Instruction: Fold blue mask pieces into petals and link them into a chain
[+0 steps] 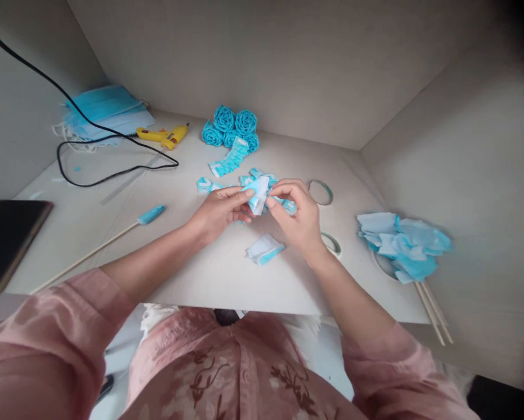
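Between my two hands, over the middle of the table, is a folded piece of blue and white face-mask fabric (pixel 258 197). My left hand (pixel 222 209) pinches its left side between thumb and fingers. My right hand (pixel 297 217) closes its thumb and index finger at the right edge of the same piece. Another blue and white fabric piece (pixel 265 249) lies on the table just below. Behind my hands are more small folded pieces (pixel 207 185), partly hidden. A pleated blue strip (pixel 231 158) rests farther back, in front of several rolled blue rosettes (pixel 230 125).
At back left are stacked face masks (pixel 104 108) and a yellow glue gun (pixel 166 136) with a looping black cord. A blue-tipped stick (pixel 113 238) and a phone (pixel 12 248) lie left. Tape rings (pixel 321 192), a heap of fabric pieces (pixel 404 242) and wooden sticks (pixel 435 312) are right.
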Tool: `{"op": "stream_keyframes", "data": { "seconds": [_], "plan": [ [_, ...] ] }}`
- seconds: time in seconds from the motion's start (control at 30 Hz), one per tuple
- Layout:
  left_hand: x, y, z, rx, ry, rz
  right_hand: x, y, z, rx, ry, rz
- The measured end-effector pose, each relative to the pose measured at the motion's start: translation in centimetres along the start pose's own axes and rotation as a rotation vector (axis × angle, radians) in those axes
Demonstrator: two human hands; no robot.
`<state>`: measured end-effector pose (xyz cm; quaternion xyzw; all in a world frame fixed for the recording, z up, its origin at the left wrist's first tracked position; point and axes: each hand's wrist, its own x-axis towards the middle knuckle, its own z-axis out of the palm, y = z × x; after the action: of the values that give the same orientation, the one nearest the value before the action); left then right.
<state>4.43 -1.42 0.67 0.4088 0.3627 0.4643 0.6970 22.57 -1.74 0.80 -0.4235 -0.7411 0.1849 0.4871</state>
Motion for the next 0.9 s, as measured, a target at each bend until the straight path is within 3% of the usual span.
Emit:
{"op": "stream_keyframes", "data": {
  "seconds": [0.13,0.33,0.63,0.9],
  "plan": [
    [0.02,-0.11,0.08,-0.027,-0.003,0.0,-0.12,0.06,0.37,-0.123,-0.022,-0.11],
    [0.0,-0.33,0.14,-0.003,-0.011,-0.002,0.06,0.17,0.02,-0.08,0.038,-0.075],
    [-0.19,-0.63,0.27,0.185,-0.001,0.08,0.11,0.62,0.47,0.125,-0.059,0.145],
    [-0.32,-0.62,0.23,0.216,-0.07,0.099,0.26,0.5,0.32,0.185,-0.06,0.227]
  ]
}}
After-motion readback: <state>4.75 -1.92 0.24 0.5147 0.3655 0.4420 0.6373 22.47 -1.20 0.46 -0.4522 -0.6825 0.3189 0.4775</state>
